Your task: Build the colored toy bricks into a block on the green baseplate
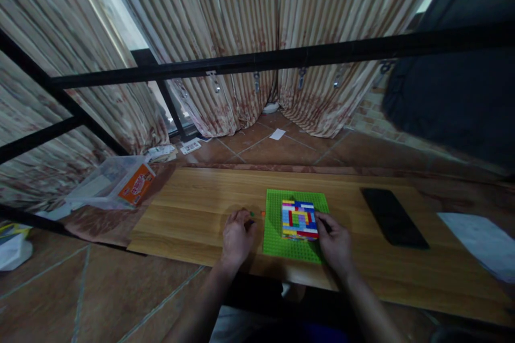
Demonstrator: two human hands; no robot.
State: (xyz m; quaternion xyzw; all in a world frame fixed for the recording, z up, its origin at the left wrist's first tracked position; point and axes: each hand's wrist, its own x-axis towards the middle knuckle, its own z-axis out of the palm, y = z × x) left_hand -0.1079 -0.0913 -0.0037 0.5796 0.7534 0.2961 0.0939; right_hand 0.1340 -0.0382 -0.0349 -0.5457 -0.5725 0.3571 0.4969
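Note:
A green baseplate (295, 201) lies on a wooden board (193, 198). On it stands a square block of many-coloured small bricks (299, 219). My right hand (335, 242) rests at the block's right side, fingers curled against it. My left hand (237, 235) lies on the board just left of the baseplate, fingers curled, beside two tiny loose bricks (257, 214), one green and one orange. Whether the left hand holds anything is hidden.
A black phone (393, 218) lies on the board to the right, a white sheet (480, 241) beyond it. A clear plastic box with an orange label (115, 182) sits at the left. Black metal bars (281, 56) cross above. Curtains hang behind on a tiled floor.

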